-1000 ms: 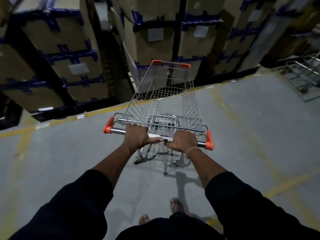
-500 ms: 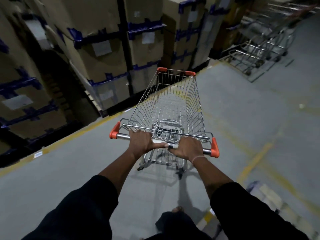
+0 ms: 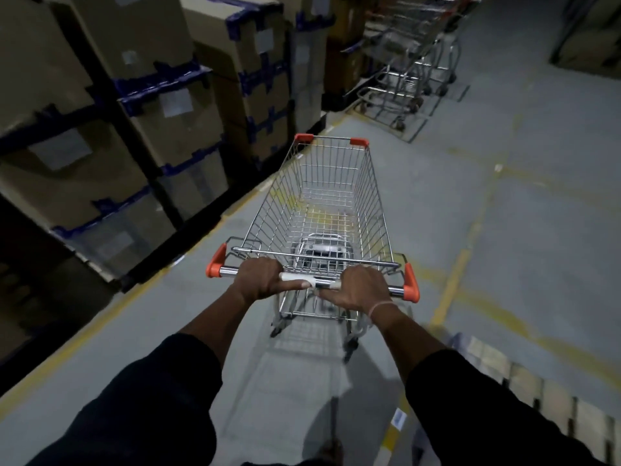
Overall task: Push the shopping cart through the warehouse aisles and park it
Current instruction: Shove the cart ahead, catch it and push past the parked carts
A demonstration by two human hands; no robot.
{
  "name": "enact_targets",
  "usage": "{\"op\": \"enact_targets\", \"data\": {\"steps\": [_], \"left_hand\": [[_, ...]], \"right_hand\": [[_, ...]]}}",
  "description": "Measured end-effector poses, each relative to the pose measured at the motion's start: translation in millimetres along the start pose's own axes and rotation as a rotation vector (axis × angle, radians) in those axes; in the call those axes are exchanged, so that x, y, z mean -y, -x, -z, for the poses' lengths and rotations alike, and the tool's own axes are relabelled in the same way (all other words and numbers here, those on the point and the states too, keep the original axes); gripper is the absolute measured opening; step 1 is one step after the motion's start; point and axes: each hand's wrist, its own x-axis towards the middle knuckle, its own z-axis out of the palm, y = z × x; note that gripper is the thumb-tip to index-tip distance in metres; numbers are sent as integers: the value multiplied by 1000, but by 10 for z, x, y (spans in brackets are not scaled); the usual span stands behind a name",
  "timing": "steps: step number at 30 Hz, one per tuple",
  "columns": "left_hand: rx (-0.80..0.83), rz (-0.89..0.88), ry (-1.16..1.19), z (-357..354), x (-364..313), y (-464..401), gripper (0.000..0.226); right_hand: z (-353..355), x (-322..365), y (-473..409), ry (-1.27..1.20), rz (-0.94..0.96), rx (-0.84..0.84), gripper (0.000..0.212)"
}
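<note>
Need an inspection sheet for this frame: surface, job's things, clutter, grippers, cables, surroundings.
Surface: grey concrete floor with worn yellow lines.
Job's things: shopping cart, wire basket empty, orange corner caps, pointing down the aisle.
Clutter: blurred pale boxes low on the right.
Grippers: left hand and right hand both grip the handle bar.
Cables: nothing seen.
Surroundings: stacked cardboard boxes with blue tape along the left; row of parked carts ahead.
</note>
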Motion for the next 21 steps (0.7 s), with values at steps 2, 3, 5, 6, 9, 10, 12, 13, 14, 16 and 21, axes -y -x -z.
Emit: {"op": "enact_targets", "data": {"steps": [2,3,5,6,9,10,12,13,14,16,21], "left_hand": [[-18,-31,-30,-24,-64,-297,89],[-31,-49,-40,-24,-89,-443,90],[-59,-80,-52,-20,-141,-749,91],[-73,-90,-54,-20,-166,-904,91],[-110,-120,-58,-18,-227,-1382,93],[-120,-129,-52,-17,-235,-1559,93],[-156,-155,-45,4,-242,-1925,94],[-175,-170,-44,19,-246,-2117,94],[-194,-185,-39,21,-248,-2313,94],[-234,-208,-16,48,-252,-2703,94],[-251,-238,56,179,-259,-3643,89]], "right_hand": [[35,-193,-152,-3,-25,-13,83],[64,-284,-234,-3,-35,-21,81],[129,-469,-401,-15,-53,-26,78],[156,-559,-488,-24,-62,-22,77],[255,-791,-763,-20,-98,-5,81],[287,-871,-871,-19,-111,-11,84],[336,-1039,-1104,-15,-138,-48,90],[359,-1132,-1228,-18,-151,-63,92],[384,-1220,-1356,-19,-162,-72,91],[459,-1393,-1631,-17,-183,-73,89],[683,-1769,-2292,-50,-273,-114,110]]}}
